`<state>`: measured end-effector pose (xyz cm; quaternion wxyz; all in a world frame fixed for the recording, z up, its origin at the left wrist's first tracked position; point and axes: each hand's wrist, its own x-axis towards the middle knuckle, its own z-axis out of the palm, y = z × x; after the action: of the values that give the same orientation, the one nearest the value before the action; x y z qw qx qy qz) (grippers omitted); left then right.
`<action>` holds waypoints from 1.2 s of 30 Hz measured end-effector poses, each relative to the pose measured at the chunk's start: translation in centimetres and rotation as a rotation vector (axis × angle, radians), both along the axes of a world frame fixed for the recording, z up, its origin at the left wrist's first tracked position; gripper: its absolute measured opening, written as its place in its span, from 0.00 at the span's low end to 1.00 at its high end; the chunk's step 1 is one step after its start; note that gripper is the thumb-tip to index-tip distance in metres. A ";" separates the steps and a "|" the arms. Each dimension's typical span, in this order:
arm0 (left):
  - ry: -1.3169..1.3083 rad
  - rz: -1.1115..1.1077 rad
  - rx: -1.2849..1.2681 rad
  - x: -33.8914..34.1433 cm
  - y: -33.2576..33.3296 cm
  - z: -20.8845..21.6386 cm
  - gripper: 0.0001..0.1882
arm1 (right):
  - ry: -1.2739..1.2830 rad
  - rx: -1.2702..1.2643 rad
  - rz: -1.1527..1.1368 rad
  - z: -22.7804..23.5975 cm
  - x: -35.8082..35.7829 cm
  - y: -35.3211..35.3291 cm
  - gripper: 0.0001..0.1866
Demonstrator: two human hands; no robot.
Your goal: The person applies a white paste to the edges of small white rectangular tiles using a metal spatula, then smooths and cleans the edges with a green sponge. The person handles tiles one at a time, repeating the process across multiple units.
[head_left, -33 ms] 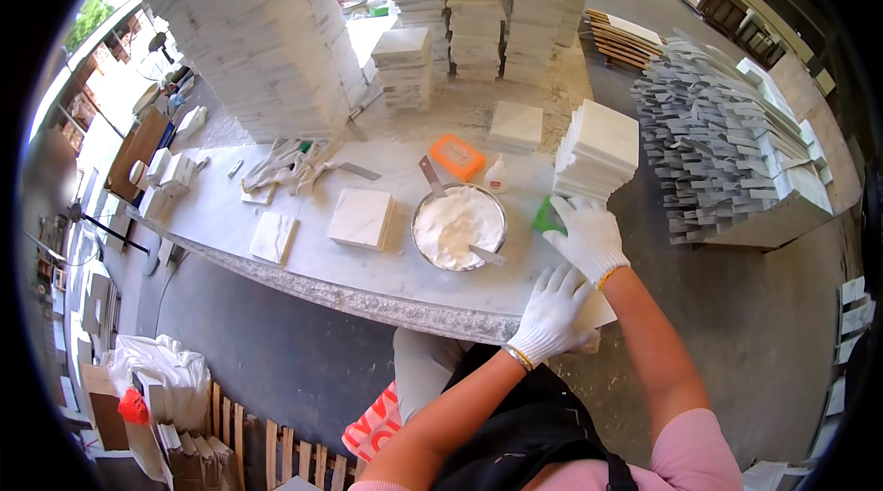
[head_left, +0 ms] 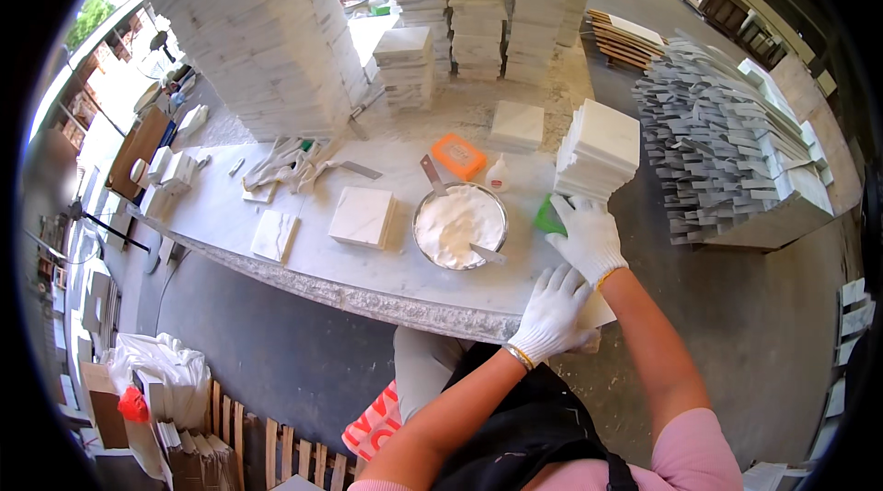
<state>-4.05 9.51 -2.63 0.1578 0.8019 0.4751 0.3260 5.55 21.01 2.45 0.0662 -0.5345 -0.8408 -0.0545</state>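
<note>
Nothing is visibly shifting, so work is staying at the surface's [head_left: 368,272] right edge: left hand [head_left: 554,312] beside a white tile [head_left: 602,312], right hand [head_left: 589,239] against a green block [head_left: 547,216], both grips unclear.

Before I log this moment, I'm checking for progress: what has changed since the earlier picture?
Nothing visibly moved, beyond a slight shift of the whole view; no grasp visibly changed. The metal bowl, left hand, right hand and white tile stack stayed as they were.
</note>
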 end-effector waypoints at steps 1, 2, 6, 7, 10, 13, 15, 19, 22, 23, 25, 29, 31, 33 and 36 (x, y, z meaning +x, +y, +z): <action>-0.003 -0.007 -0.016 -0.1 0.0 0.2 0.41 | 0.003 -0.041 -0.007 -0.2 0.1 0.0 0.32; -0.005 -0.019 -0.032 0.0 0.1 0.4 0.41 | 0.009 -0.081 -0.018 0.1 0.1 -0.2 0.32; 0.009 -0.016 0.004 0.2 0.2 0.2 0.40 | 0.198 -0.248 -0.017 1.5 2.5 -0.6 0.30; 0.001 -0.010 0.018 0.1 0.5 0.3 0.41 | 0.302 -0.256 -0.036 2.2 3.6 -0.8 0.31; 0.021 -0.012 -0.027 0.3 0.5 0.8 0.40 | 0.653 -0.294 -0.143 2.9 8.8 -2.6 0.33; 0.051 -0.004 -0.016 0.9 0.5 0.4 0.38 | 1.063 -0.413 -0.255 1.5 14.1 -6.5 0.33; 0.072 -0.010 -0.010 1.0 0.5 0.4 0.38 | 1.359 -0.548 -0.304 -0.4 15.7 -9.6 0.33; 0.088 -0.003 -0.008 1.0 0.3 -0.6 0.38 | 1.505 -0.666 -0.338 -3.5 13.8 -13.0 0.35; 0.111 -0.007 -0.028 1.1 0.3 0.1 0.38 | 1.617 -0.587 -0.341 -5.1 12.0 -13.0 0.37; 0.114 -0.002 -0.029 1.2 0.3 0.0 0.38 | 1.617 -0.558 -0.322 -5.6 12.0 -12.4 0.37; 0.120 -0.001 -0.021 1.3 0.3 -0.3 0.38 | 1.679 -0.583 -0.311 -6.2 12.2 -11.8 0.38; 0.114 -0.002 0.004 1.2 0.4 -0.4 0.38 | 1.683 -0.647 -0.309 -5.4 13.1 -12.8 0.37; 0.112 -0.003 -0.011 1.2 0.4 0.2 0.38 | 1.645 -0.638 -0.294 -4.9 13.5 -14.2 0.37; 0.107 -0.043 -0.027 1.4 0.8 0.5 0.38 | 1.616 -0.616 -0.307 -5.0 13.5 -14.5 0.37; 0.104 -0.108 -0.021 1.5 1.5 0.5 0.38 | 1.592 -0.591 -0.356 -5.9 13.0 -13.9 0.36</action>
<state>-2.52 11.04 -2.14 0.1588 0.8405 0.4421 0.2699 18.55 7.14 -3.44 0.4838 -0.5326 -0.4278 0.5470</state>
